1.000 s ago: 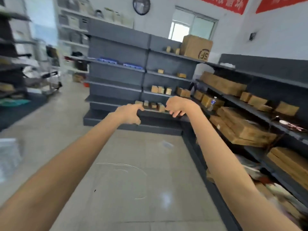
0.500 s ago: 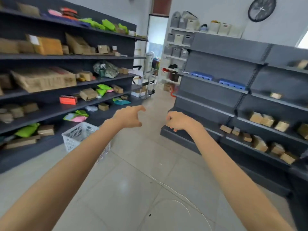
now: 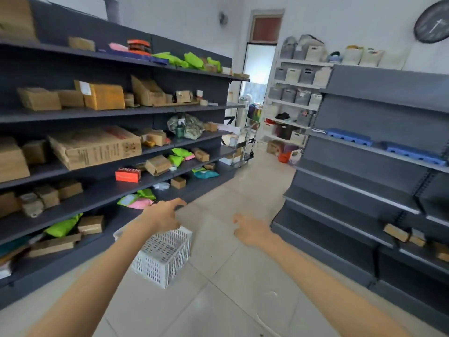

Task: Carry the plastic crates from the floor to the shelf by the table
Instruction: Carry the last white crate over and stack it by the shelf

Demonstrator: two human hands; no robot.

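So far we carry nothing: left hand (image 3: 163, 216) and right hand (image 3: 251, 230) reach out loosely spread and empty, crate (image 3: 163, 256) on the floor (image 3: 218, 288).

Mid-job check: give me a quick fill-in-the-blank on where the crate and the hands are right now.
1. The white plastic crate stands on the ____.
2. The crate sits beside the dark shelving unit on the person's ____ side.
3. The left hand and the right hand are both ____ of any object.
4. The ____ hand is in front of the crate's rim in the view.

Missing words: floor; left; empty; left
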